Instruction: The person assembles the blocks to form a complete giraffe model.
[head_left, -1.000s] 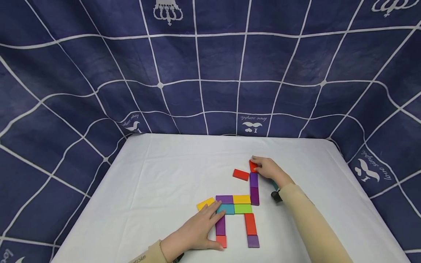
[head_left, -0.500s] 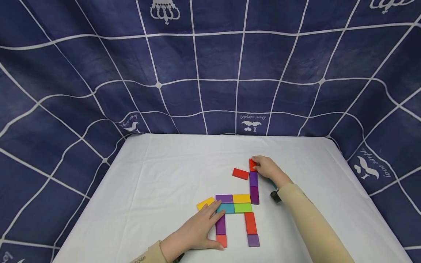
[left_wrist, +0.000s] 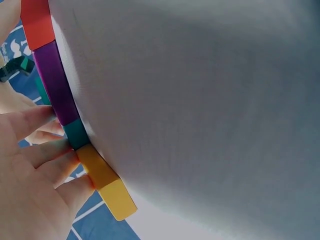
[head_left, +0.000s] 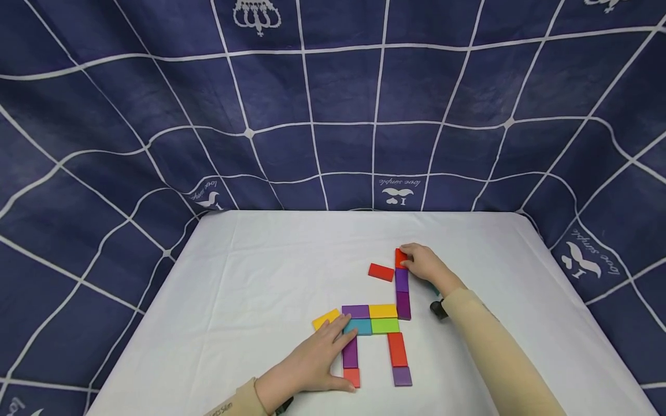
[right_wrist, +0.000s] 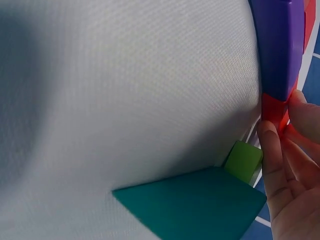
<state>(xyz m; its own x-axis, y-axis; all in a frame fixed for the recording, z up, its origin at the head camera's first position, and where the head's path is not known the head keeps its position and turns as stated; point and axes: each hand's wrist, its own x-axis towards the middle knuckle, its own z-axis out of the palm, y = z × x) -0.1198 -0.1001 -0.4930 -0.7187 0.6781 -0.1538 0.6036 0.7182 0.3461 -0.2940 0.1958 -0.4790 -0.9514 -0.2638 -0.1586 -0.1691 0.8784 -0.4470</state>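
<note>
My right hand [head_left: 424, 263] pinches a red domino block [head_left: 400, 258] at the far end of an upright column. Two purple blocks [head_left: 402, 280] continue that column towards me; in the right wrist view, thumb and fingers sit on the red block [right_wrist: 272, 107] against a purple one [right_wrist: 280, 50]. My left hand [head_left: 317, 361] lies spread, straight fingertips touching the teal block [head_left: 359, 327] and a tilted yellow block [head_left: 326, 318]. Its thumb is by a light red block [head_left: 351, 378] below a purple block [head_left: 350, 352]. The left wrist view shows the yellow block [left_wrist: 107, 182] beside the fingertips.
A loose red block [head_left: 381, 272] lies left of the column. Purple, yellow [head_left: 383, 311] and green [head_left: 385, 326] blocks form the middle rows, with red [head_left: 397, 349] and purple [head_left: 402, 377] below. Under the right wrist lies a teal piece [right_wrist: 195, 205] beside a green block [right_wrist: 243, 162].
The red block under my right fingers now lines up a little straighter with the purple column. The head view has shifted slightly; my left hand stays in place.
</note>
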